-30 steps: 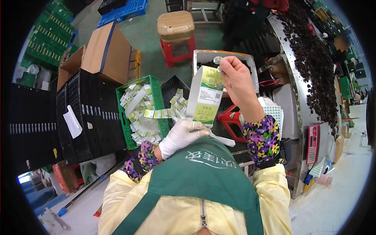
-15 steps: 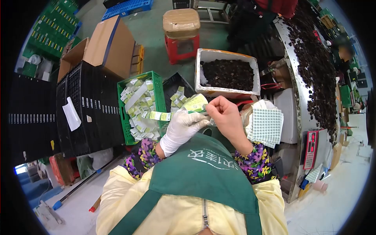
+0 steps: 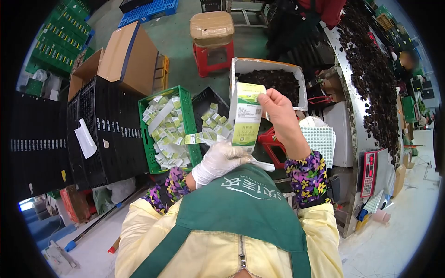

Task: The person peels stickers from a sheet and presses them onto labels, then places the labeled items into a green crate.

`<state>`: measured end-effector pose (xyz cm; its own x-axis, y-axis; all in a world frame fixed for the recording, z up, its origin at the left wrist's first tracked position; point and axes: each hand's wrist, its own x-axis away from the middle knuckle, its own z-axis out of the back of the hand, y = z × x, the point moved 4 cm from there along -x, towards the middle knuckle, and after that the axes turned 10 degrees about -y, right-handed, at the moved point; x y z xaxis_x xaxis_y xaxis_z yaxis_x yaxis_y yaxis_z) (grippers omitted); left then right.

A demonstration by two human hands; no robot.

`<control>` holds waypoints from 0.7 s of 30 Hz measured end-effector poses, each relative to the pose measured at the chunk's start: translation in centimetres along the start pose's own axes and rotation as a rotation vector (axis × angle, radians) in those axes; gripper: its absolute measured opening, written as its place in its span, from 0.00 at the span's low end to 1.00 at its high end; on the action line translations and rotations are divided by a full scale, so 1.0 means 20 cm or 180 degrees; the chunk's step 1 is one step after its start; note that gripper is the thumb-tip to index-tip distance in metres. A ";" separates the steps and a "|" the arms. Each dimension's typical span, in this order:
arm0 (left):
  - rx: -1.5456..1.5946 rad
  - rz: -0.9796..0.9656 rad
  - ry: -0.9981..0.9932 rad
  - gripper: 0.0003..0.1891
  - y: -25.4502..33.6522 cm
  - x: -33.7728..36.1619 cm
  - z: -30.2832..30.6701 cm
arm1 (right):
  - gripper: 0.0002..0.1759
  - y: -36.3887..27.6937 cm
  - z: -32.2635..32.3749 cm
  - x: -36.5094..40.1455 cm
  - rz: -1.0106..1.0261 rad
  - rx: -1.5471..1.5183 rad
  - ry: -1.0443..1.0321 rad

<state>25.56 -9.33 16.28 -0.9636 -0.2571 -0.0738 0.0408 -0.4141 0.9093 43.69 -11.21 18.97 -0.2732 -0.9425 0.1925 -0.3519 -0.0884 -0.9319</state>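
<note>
carton [image 3: 245,116] up again, top between fingers [image 3: 267,98]

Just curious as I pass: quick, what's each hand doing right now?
Left hand, white-gloved: closed on the bottom of the tall green-and-white cardboard carton.
Right hand, bare: pinching that carton's top.

Glossy printed carton [image 3: 246,116], smooth white rubber glove [image 3: 218,161], green plastic crate [image 3: 185,99].

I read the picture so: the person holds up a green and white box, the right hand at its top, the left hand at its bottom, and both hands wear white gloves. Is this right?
Not fully. Only the left hand wears a white glove; the right hand is bare, as the head view shows. The box is held as you say.
</note>
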 end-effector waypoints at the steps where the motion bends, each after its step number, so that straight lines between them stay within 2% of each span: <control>1: 0.0450 0.0221 -0.0140 0.07 -0.01 0.01 -0.02 | 0.06 0.00 0.00 0.01 0.0004 0.0001 -0.0003; 3: 0.0616 0.0297 0.0050 0.07 -0.02 0.01 -0.01 | 0.06 -0.01 0.03 0.07 -0.0151 0.0500 0.0619; 4: 0.0783 0.0378 0.0234 0.07 -0.02 0.01 0.01 | 0.06 0.01 0.02 0.09 -0.0174 0.0509 0.0597; 7: 0.0336 0.0138 0.0497 0.07 0.03 -0.02 0.09 | 0.11 0.06 -0.03 0.19 0.0465 0.1001 0.0308; 9: -0.0195 -0.0069 0.0680 0.06 0.04 -0.03 0.11 | 0.11 0.07 -0.10 0.22 0.0476 0.0861 0.0228; 12: -0.0351 -0.0057 0.0635 0.05 0.03 -0.04 0.10 | 0.10 0.09 -0.13 0.23 0.0478 0.0959 0.0315; 14: -0.0451 -0.0227 0.0643 0.06 0.05 -0.05 0.11 | 0.10 0.06 -0.15 0.23 0.1045 0.2380 0.0556; 15: -0.0551 -0.0391 0.0667 0.07 0.07 -0.05 0.11 | 0.10 0.04 -0.17 0.23 0.1208 0.2652 0.0607; 16: -0.0547 -0.0392 0.0663 0.07 0.07 -0.05 0.11 | 0.10 0.04 -0.16 0.23 0.1205 0.2653 0.0611; 18: -0.1114 -0.0427 0.0572 0.10 0.08 -0.04 0.11 | 0.11 0.04 -0.17 0.21 0.1316 0.3657 0.0151; 20: -0.1354 -0.0490 0.0640 0.10 0.08 -0.03 0.10 | 0.11 0.01 -0.15 0.20 0.1156 0.3811 0.0174; 21: -0.1591 -0.0556 0.0702 0.11 0.09 -0.02 0.11 | 0.11 0.01 -0.13 0.19 0.1117 0.3877 0.0389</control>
<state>25.52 -8.12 18.87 -0.8914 -0.3018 -0.3381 0.0578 -0.8155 0.5758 40.32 -13.99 20.31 -0.2878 -0.9452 -0.1541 0.7842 -0.1402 -0.6044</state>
